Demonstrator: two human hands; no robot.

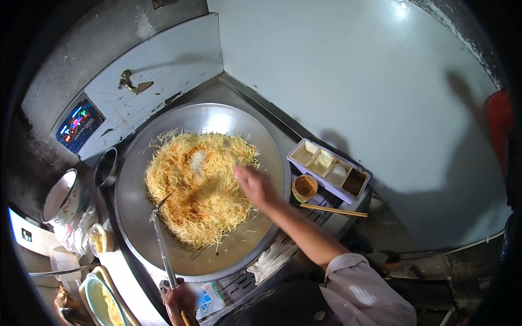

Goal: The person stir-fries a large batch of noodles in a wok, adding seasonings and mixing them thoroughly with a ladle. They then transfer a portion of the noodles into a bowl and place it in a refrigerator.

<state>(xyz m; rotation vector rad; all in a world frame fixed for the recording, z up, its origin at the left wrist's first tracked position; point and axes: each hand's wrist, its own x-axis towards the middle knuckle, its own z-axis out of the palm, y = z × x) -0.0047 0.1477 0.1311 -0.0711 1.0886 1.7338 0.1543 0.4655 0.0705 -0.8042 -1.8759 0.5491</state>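
A wide metal wok (138, 240) holds a large heap of pale yellow shreds (228, 220), likely potato, with orange bits mixed in. Reddish-brown powder (195, 199) covers the middle of the heap, and a blurred white patch (198, 161) lies above it. My right hand (257, 185) is over the right part of the heap, blurred by motion; whether its fingers hold anything is unclear. My left hand (179, 303), at the wok's near side, grips the long handle of a metal wok spatula (163, 244). The spatula's head rests at the heap's left edge, seen nearly edge-on.
Right of the wok stand a four-part seasoning box (326, 171), an open jar of brown powder (304, 188) and chopsticks (334, 210). A cloth (273, 261) and a printed plastic packet (211, 299) lie in front. Bowls (61, 199) crowd the left; a tap (128, 81) juts from the wall.
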